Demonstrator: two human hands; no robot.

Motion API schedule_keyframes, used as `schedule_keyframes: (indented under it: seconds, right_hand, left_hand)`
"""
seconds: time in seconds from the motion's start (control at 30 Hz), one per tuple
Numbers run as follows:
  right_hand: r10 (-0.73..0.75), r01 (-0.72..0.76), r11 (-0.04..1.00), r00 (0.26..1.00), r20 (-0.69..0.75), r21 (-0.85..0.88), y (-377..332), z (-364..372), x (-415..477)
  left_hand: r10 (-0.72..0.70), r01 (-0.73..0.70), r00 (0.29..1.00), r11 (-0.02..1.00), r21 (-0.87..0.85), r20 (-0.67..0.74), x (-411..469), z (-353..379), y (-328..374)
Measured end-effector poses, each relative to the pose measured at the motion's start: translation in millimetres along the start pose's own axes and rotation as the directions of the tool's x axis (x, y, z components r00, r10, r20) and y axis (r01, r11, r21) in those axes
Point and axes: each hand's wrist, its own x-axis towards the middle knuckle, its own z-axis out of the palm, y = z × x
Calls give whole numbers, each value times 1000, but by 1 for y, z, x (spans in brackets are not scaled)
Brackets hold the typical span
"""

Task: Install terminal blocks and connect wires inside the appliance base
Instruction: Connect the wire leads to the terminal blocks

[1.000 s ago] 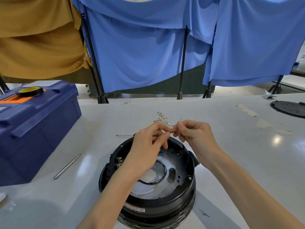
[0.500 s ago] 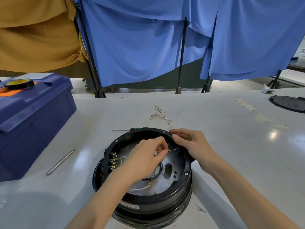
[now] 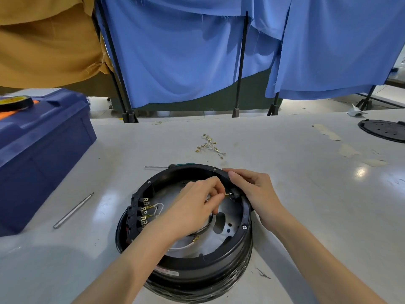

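The round black appliance base (image 3: 197, 266) lies upside down on the white table, its grey metal plate showing inside. My left hand (image 3: 195, 207) reaches into it and pinches a small brass wire terminal (image 3: 228, 195) against a black connector (image 3: 235, 194) on the inner right wall. My right hand (image 3: 254, 191) grips the base's right rim beside that connector. A black terminal block (image 3: 138, 211) with several brass tabs sits on the inner left wall, with white wires (image 3: 158, 208) plugged in. A loose white wire with a brass end (image 3: 190, 243) lies on the plate.
A pile of spare brass-tipped wires (image 3: 209, 145) lies behind the base. A green-handled screwdriver (image 3: 166, 166) rests at the far rim, a metal rod (image 3: 73, 210) to the left. A blue toolbox (image 3: 41, 150) with a tape roll (image 3: 15, 102) stands left; a black disc (image 3: 383, 129) far right.
Both hands came down from above the base, where they held a wire between them. The left hand now holds the terminal at the connector; the right hand settled on the rim.
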Motion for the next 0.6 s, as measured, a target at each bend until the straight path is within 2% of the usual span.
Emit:
schedule_keyframes:
  seconds: [0.3,0.6]
  right_hand:
    - [0,1,999,1000,-27,35,0,3,-1]
    - [-7,9,999,999,-42,44,0,5,-2]
  left_hand:
    - [6,-6,1000,1000,-13,-8,-1,0,4]
    - [46,-55,998,973,223,46,-1,-1,13]
